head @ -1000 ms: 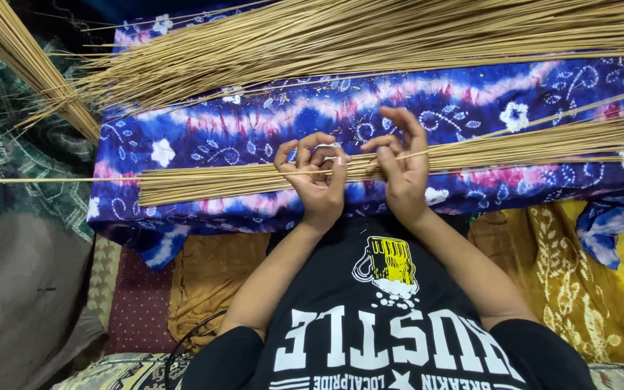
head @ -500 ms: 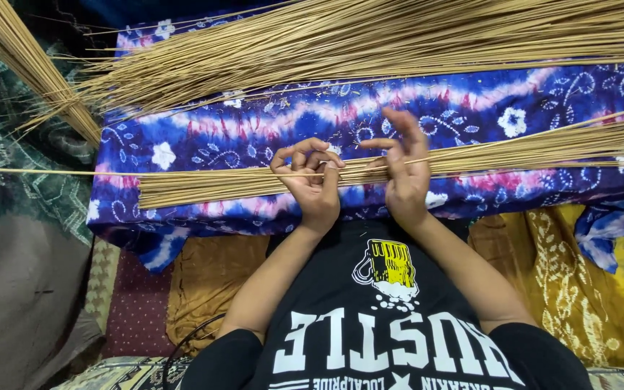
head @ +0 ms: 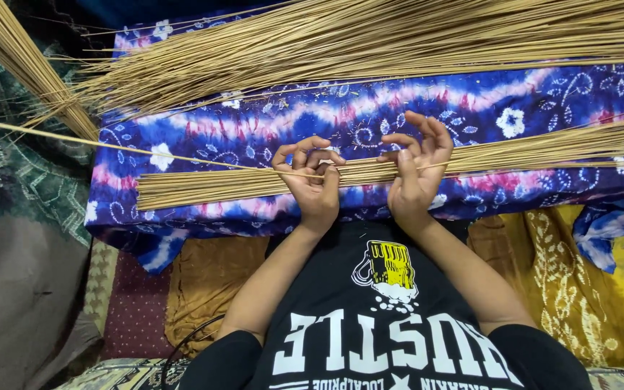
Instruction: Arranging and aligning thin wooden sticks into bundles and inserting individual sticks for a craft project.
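Observation:
A flat bundle of thin tan sticks point(head: 211, 185) lies across a blue and pink patterned cloth point(head: 254, 126) over my lap. My left hand point(head: 312, 180) pinches one single long stick point(head: 110, 146) between thumb and fingers. That stick slants up and away to the far left. My right hand point(head: 417, 170) holds the same stick a little further right, with its fingers curled above the bundle. Both hands rest over the middle of the bundle.
A bigger heap of the same sticks point(head: 370, 36) lies across the far side of the cloth. Another sheaf point(head: 23, 65) slants at the top left. Yellow-brown patterned cloth point(head: 586, 274) covers the floor to the right, grey and green fabric point(head: 16, 253) to the left.
The single stick's far left end has swung upward, from level to slanted. My right hand's fingers have curled in and shifted slightly right. My left hand keeps its pinch.

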